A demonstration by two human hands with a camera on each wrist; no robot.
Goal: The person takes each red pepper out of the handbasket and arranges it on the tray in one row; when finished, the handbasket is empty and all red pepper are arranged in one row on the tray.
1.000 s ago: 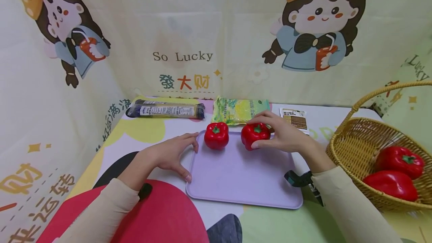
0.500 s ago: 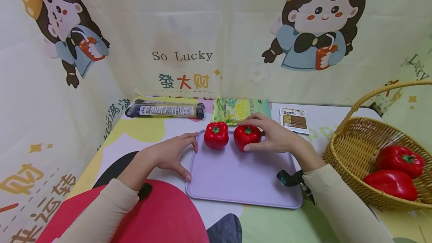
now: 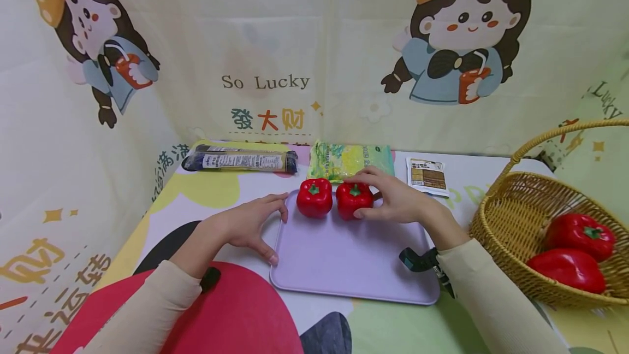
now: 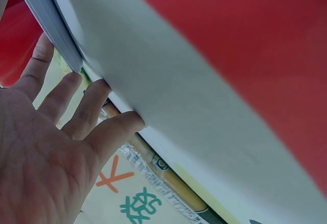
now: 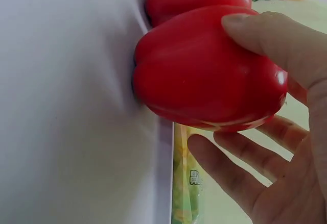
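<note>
A: State the condition of the right hand (image 3: 400,196).

B: It pinches the held pepper (image 3: 351,202) between thumb and fingers. Thumb contact shows in the right wrist view; whether every fingertip touches cannot be told.

A: Where is that pepper located?

B: Stem up at the far edge of the lilac tray (image 3: 354,261), just beside the second pepper (image 3: 314,199).

A: Specify the change from the earlier frames.

B: One second ago, a wide gap separated the two peppers. The held pepper has since shifted toward the second, leaving only a narrow gap in the head view. The right forearm has moved the same way. The second pepper has kept its position.

A: And the left hand (image 3: 248,223)?

B: Unchanged. Its fingers are spread, thumb apart, at the tray's left edge.

A: Other items?

B: The wicker basket (image 3: 491,245) contains two more red peppers (image 3: 570,269), as before.
</note>
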